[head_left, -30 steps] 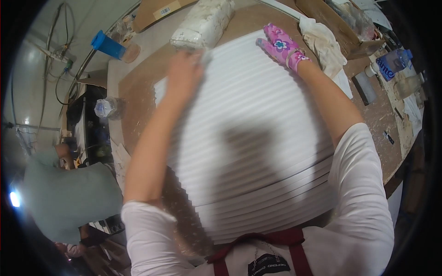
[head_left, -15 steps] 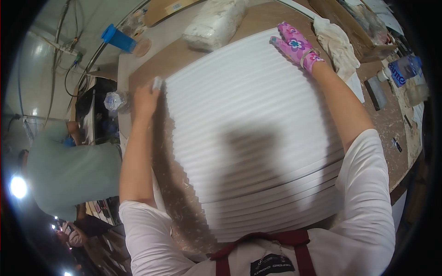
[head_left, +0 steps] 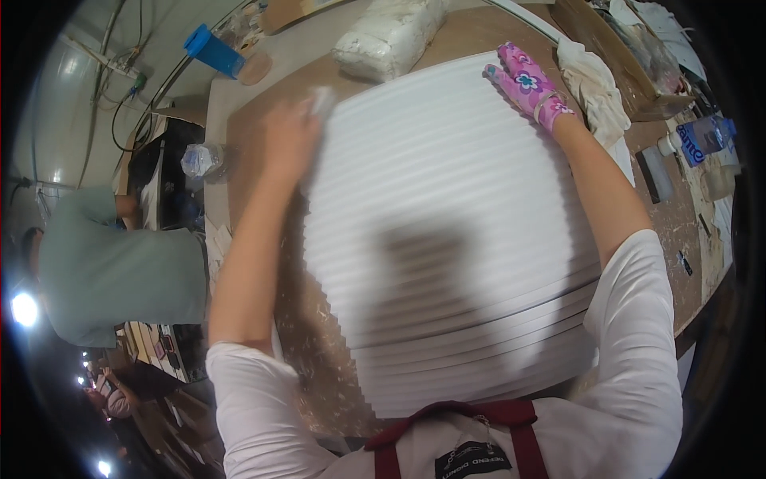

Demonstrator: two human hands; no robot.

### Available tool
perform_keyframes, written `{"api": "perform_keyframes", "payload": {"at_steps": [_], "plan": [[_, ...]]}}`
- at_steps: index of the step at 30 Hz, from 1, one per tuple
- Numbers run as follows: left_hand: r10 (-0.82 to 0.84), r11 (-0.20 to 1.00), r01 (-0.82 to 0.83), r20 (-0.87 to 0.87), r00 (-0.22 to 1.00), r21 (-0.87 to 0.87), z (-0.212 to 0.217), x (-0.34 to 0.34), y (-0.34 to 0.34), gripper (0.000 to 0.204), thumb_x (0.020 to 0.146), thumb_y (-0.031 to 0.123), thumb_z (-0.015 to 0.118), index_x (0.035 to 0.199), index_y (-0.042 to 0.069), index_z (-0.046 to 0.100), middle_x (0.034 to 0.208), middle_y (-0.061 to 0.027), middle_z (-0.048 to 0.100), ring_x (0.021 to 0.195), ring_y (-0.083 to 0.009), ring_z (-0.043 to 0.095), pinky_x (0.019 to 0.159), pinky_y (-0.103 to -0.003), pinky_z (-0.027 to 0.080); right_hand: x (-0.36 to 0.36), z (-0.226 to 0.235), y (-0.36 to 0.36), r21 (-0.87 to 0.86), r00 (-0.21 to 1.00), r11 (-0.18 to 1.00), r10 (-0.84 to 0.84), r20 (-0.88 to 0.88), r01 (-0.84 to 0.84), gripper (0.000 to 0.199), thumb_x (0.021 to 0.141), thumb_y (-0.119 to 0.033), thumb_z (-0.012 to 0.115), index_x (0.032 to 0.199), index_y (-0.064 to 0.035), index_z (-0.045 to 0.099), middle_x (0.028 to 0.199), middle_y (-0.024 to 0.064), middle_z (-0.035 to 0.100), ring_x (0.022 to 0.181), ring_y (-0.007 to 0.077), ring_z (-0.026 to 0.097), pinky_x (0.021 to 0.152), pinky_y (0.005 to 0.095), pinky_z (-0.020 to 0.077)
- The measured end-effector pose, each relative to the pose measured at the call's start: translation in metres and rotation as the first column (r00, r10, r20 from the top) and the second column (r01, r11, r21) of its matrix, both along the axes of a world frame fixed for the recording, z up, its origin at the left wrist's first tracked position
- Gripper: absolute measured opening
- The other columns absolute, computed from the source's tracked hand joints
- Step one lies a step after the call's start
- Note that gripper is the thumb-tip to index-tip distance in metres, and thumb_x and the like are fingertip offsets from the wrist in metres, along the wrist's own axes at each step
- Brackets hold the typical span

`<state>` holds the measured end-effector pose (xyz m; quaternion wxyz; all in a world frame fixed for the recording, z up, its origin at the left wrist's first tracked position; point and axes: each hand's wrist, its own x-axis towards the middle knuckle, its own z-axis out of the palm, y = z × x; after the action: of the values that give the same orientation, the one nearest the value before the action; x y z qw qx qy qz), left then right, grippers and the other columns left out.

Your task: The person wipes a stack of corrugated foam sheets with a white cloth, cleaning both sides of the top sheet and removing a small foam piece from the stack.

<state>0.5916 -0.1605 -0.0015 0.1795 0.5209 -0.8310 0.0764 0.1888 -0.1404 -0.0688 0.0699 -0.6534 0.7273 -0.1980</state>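
Note:
A large white ribbed panel (head_left: 447,231) lies on a brown wooden table (head_left: 255,120) in front of me. My bare left hand (head_left: 289,142) is at the panel's far left corner, blurred, with a small white pad (head_left: 323,99) at its fingertips. My right hand (head_left: 527,84), in a pink flowered glove, lies flat on the panel's far right edge, holding nothing. Both forearms stretch out over the panel's sides.
Beyond the panel lie a white filled plastic bag (head_left: 391,40), a blue container (head_left: 211,49) and a crumpled white cloth (head_left: 594,88). A clear bottle (head_left: 199,160) stands at the table's left edge, another bottle (head_left: 694,140) at the right. A person in a grey-green shirt (head_left: 112,263) stands to the left.
My left hand slid from the panel's far edge out past its left side, then came back to the far left corner. My gloved right hand stayed on the far right edge.

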Motion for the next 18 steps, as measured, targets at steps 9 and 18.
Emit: {"api": "perform_keyframes", "payload": {"at_steps": [9, 18], "plan": [[-0.082, 0.997, 0.082, 0.046, 0.996, 0.001, -0.029, 0.005, -0.003, 0.040, 0.079, 0.011, 0.065, 0.119, 0.016, 0.064, 0.108, -0.0199, 0.056, 0.103, -0.0384, 0.053, 0.089, -0.044, 0.046, -0.008, -0.004, -0.004, -0.035, 0.999, 0.999, 0.038, -0.035, -0.039, 0.066, 0.096, -0.051, 0.040, 0.144, -0.0048, 0.034, 0.151, 0.0162, 0.031, 0.139, 0.0311, 0.031, 0.114, 0.0388, 0.0274], [-0.226, 0.946, 0.214, -0.023, 0.974, -0.243, -0.008, -0.030, 0.009, 0.037, 0.083, 0.015, 0.062, 0.119, 0.011, 0.064, 0.097, -0.0178, 0.055, 0.093, -0.0351, 0.054, 0.082, -0.044, 0.046, -0.002, -0.006, -0.008, -0.002, 0.996, 1.000, 0.022, -0.081, -0.022, 0.070, 0.096, -0.054, 0.037, 0.146, -0.0046, 0.032, 0.153, 0.0169, 0.027, 0.142, 0.0311, 0.025, 0.116, 0.0378, 0.0234]]}}
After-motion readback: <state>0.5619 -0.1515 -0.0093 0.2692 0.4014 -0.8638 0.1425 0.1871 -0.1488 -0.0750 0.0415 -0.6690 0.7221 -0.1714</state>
